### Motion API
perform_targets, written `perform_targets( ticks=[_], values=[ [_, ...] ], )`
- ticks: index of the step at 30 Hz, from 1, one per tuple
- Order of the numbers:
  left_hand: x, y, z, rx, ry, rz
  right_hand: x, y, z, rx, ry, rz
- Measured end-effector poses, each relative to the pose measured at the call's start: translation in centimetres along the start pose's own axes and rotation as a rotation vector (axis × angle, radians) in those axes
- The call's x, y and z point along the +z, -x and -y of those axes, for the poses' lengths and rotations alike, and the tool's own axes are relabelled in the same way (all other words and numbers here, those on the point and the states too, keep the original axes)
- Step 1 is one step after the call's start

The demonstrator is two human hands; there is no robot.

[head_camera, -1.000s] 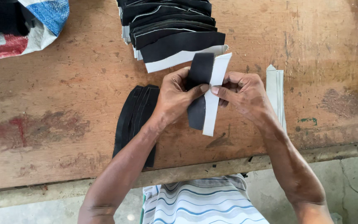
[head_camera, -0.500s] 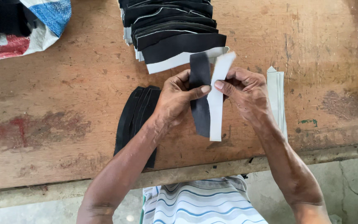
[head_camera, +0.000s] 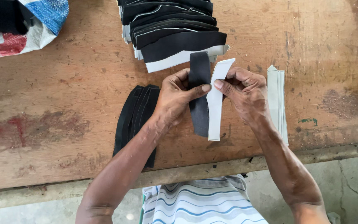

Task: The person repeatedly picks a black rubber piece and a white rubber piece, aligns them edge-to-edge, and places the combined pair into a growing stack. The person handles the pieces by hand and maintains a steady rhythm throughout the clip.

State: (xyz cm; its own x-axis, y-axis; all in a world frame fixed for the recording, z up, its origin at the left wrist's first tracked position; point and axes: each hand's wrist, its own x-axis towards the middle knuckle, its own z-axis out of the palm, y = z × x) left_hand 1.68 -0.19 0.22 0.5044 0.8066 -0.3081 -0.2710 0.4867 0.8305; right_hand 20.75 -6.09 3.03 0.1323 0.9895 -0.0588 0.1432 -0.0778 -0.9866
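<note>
Black strip (head_camera: 199, 95) & white strip (head_camera: 217, 99); upright, side-by-side, touching, above bench edge

Soft, even daylight on my feed, no glare, only faint shadows under the worn brown wooden table (head_camera: 63, 124)'s stuff; everything's sharp, no blur.

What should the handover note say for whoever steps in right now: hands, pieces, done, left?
Left hand: pinching the black strip with thumb and fingers.
Right hand: pinching the white backing strip, partly parted from the black strip.
Layered stack of black-and-white pieces lies at the top of the wooden table. Black pile lies under the left wrist; white pile lies beside the right hand.
Done: both piles hold pieces.
Left: this pair not fully apart; the layered stack remains.
</note>
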Motion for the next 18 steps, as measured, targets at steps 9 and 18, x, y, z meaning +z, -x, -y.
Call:
perform_targets(
  ticks=[9,18],
  values=[
    [0.2,-0.1,-0.6,0.038,-0.171,-0.001,0.0,0.1,0.1,0.05,0.166,-0.008],
    [-0.2,-0.3,-1.0,0.135,-0.247,0.059,-0.9,-0.8,1.9,0.182,0.203,0.178]
  ],
)
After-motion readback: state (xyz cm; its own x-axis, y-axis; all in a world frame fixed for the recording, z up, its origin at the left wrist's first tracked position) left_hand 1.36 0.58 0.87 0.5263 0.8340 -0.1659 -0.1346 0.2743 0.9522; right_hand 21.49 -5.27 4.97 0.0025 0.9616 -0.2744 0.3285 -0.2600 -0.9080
